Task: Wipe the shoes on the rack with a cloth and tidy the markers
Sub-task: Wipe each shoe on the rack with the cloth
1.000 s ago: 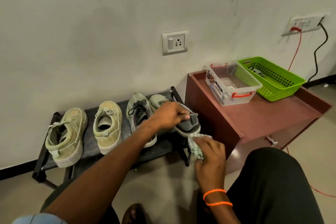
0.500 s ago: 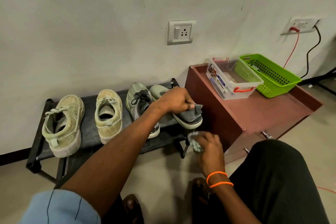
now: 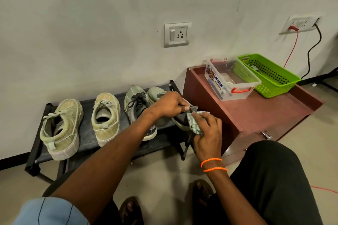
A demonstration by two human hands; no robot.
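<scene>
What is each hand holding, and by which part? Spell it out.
Left hand grips the rightmost grey-green shoe by its heel collar. Right hand holds the bunched cloth against the shoe's heel.

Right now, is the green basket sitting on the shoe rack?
No, the green basket sits on the brown cabinet, beside the rack.

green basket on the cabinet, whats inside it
Inside the green basket, a few small pale and dark items lie along the far wall; they are too small to identify. The near wall hides most of the floor. The clear box touches its left side.
</scene>
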